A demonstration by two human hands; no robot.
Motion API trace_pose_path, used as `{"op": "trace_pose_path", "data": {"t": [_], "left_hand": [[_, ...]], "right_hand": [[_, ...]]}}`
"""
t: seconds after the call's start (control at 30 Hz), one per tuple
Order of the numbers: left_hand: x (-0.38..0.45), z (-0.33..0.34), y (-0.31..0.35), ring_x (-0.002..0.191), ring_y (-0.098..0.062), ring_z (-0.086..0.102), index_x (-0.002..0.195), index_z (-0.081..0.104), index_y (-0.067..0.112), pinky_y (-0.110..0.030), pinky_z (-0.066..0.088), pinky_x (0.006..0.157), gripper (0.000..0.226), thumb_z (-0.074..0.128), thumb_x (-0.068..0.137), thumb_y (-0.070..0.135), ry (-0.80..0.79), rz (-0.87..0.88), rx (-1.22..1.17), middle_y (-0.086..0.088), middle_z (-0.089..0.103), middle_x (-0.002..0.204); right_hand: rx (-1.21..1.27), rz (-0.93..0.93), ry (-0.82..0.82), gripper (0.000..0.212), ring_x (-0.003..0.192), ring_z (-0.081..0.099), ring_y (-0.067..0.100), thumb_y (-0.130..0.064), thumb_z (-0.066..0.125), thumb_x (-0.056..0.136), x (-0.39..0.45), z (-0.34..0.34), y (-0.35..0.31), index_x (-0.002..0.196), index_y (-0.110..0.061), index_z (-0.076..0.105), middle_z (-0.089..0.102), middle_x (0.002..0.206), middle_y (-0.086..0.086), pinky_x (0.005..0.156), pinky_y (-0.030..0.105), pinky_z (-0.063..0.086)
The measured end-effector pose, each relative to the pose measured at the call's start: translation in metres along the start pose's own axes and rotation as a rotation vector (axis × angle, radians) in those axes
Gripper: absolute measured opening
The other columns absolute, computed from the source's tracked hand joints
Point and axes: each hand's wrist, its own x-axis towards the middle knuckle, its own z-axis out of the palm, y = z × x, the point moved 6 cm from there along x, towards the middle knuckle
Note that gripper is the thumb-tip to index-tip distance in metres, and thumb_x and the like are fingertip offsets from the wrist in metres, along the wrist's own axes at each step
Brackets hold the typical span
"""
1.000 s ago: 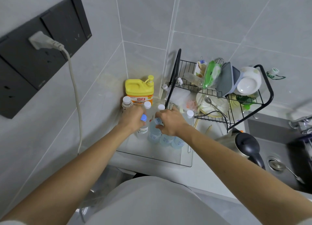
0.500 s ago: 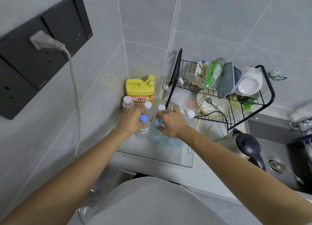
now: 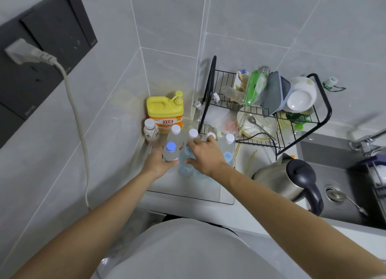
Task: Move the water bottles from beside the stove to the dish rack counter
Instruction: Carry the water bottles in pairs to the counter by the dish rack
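Water bottles grouped on worktop corner, beside dish rack point(image 3: 269, 119).

Left hand point(image 3: 155, 163) grip clamped on blue-capped bottle point(image 3: 170, 152); right hand point(image 3: 205, 155) fingers spread, relaxed, over the clear bottles point(image 3: 184, 163). Yellow detergent jug point(image 3: 165, 111) stands behind; rack holds bowls, plates.

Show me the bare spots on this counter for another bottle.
Free: the counter's near strip, between the bottle cluster and the front edge. Crowded: the corner around the yellow detergent jug, and beside the kettle under the dish rack.
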Motion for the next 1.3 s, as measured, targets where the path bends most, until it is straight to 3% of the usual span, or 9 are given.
{"op": "trace_pose_path", "data": {"t": [0.23,0.4,0.53,0.63,0.7,0.8,0.97,1.1,1.3], "left_hand": [[0.010,0.008,-0.012,0.108,-0.019,0.068,0.128,0.060,0.044,-0.047,0.058,0.094,0.070,0.073,0.063,0.065,0.003,0.016,0.020,0.017,0.072,0.119],[0.005,0.005,-0.004,0.108,-0.020,0.067,0.130,0.061,0.038,-0.048,0.057,0.096,0.062,0.081,0.073,0.053,-0.015,0.011,0.011,0.013,0.073,0.120],[0.007,0.005,-0.006,0.113,-0.019,0.066,0.133,0.059,0.039,-0.047,0.057,0.099,0.077,0.076,0.061,0.063,-0.033,-0.007,0.000,0.014,0.072,0.124],[0.004,0.000,0.004,0.119,-0.020,0.064,0.127,0.059,0.037,-0.045,0.054,0.102,0.064,0.086,0.070,0.046,-0.039,0.015,0.056,0.010,0.069,0.128],[0.001,-0.006,0.017,0.118,-0.021,0.063,0.120,0.057,0.034,-0.039,0.053,0.096,0.055,0.089,0.074,0.036,-0.018,0.060,0.103,0.009,0.067,0.123],[-0.003,-0.021,0.042,0.105,-0.021,0.065,0.107,0.057,0.033,-0.030,0.048,0.073,0.050,0.089,0.070,0.043,0.042,0.147,0.197,0.012,0.065,0.106],[-0.026,-0.049,0.090,0.131,-0.027,0.053,0.144,0.048,0.032,-0.045,0.054,0.094,0.078,0.067,0.077,0.069,0.219,0.255,0.434,0.003,0.055,0.142],[-0.039,-0.058,0.138,0.139,-0.026,0.044,0.152,0.044,0.033,-0.045,0.049,0.102,0.083,0.044,0.081,0.076,0.307,0.394,0.568,0.003,0.049,0.150],[-0.046,-0.043,0.215,0.142,-0.026,0.042,0.151,0.048,0.031,-0.046,0.044,0.110,0.074,0.046,0.087,0.069,0.307,0.616,0.596,0.001,0.049,0.154]], "right_hand": [[-0.007,-0.020,0.031,0.036,0.086,0.064,0.034,-0.045,0.067,0.094,0.002,-0.004,0.008,0.107,-0.012,0.059,0.069,0.099,0.008,0.090,0.041,0.026],[0.027,-0.012,0.031,0.037,0.086,0.064,0.034,-0.045,0.069,0.093,0.004,-0.002,0.008,0.107,-0.012,0.059,0.069,0.099,0.007,0.090,0.043,0.032],[0.021,-0.002,0.020,0.038,0.088,0.063,0.033,-0.047,0.066,0.094,0.004,-0.004,0.010,0.111,-0.014,0.059,0.069,0.103,0.006,0.092,0.043,0.032],[0.048,0.000,0.005,0.041,0.096,0.063,0.031,-0.049,0.066,0.093,0.001,-0.006,0.010,0.117,-0.016,0.059,0.069,0.108,0.004,0.094,0.042,0.033],[0.083,-0.007,0.010,0.045,0.105,0.063,0.030,-0.052,0.066,0.092,-0.001,-0.009,0.009,0.121,-0.017,0.060,0.069,0.113,0.004,0.095,0.043,0.033],[0.146,-0.005,0.038,0.049,0.114,0.062,0.027,-0.054,0.064,0.092,-0.003,-0.021,0.010,0.126,-0.019,0.062,0.070,0.118,0.002,0.095,0.043,0.036],[0.185,0.067,0.171,0.045,0.109,0.060,0.029,-0.053,0.060,0.094,-0.009,-0.052,0.034,0.124,-0.019,0.063,0.068,0.112,0.001,0.091,0.044,0.041],[0.170,0.127,0.267,0.051,0.112,0.055,0.028,-0.057,0.055,0.094,-0.023,-0.078,0.064,0.128,-0.020,0.060,0.063,0.122,0.001,0.089,0.045,0.045],[0.159,0.255,0.312,0.060,0.125,0.051,0.030,-0.060,0.050,0.095,-0.067,-0.109,0.103,0.140,-0.019,0.055,0.058,0.139,0.004,0.101,0.048,0.046]]}}
